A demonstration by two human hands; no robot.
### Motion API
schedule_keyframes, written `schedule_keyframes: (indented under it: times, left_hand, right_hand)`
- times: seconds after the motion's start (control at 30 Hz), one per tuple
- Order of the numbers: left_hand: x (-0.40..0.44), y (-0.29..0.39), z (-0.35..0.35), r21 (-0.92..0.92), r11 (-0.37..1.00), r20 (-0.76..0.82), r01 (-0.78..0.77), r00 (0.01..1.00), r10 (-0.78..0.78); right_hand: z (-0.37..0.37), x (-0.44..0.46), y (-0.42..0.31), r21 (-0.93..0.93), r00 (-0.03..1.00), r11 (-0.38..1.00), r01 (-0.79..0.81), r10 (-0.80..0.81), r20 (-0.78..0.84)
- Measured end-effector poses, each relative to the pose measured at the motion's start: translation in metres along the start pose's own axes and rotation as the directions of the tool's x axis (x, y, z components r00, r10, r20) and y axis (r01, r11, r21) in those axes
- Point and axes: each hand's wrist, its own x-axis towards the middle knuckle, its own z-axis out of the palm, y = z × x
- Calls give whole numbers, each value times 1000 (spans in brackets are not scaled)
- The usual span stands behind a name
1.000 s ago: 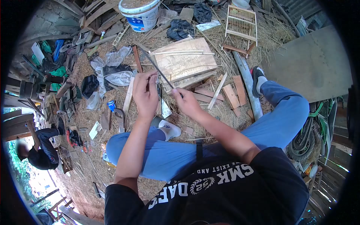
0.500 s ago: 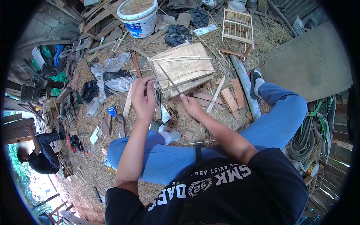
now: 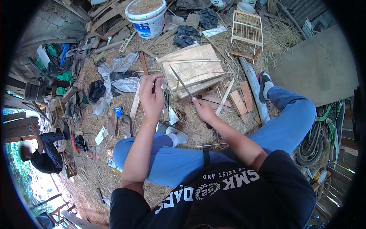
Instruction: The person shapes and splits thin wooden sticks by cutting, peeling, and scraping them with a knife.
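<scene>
In the head view my right hand (image 3: 204, 111) is closed round the dark handle of a long, thin, pointed metal tool (image 3: 182, 83). The tool slants up and left, over the near left part of a pale wooden block (image 3: 206, 70). My left hand (image 3: 151, 95) is raised at the block's left side, fingers bent and pinched together. Between those fingertips is a thin wooden stick, which barely shows now. Several slim wooden strips (image 3: 198, 61) lie across the block's top.
Wood offcuts (image 3: 237, 101) lie right of the block, beside a grey pole (image 3: 254, 91). A small slatted cage (image 3: 247, 28) and a white bucket (image 3: 146, 19) stand behind. Plastic bags (image 3: 126, 82) lie left. Another person (image 3: 47, 152) sits far left; a motorbike (image 3: 312, 141) is at right.
The metal tool's tip has moved away from the stick at my left fingertips and points more steeply upward. The stick, seen lengthwise before, hardly shows now. The whole view has shifted slightly.
</scene>
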Motion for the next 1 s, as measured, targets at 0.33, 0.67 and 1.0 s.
schedule_keyframes:
  times: [0.33, 0.67, 1.0]
  left_hand:
    - [-3, -7, 0, 46, 998, -26, -31, 999, 33]
    - [-2, -1, 4, 4, 1000, -79, -18, 997, 18]
    - [2, 0, 2, 14, 999, -46, 31, 998, -30]
  right_hand:
    - [11, -30, -60, 177, 956, 940, 292, -283, -72]
    - [11, -26, -65, 127, 976, 968, 215, -208, -64]
    - [-5, -43, -90, 16, 977, 977, 211, -211, -42]
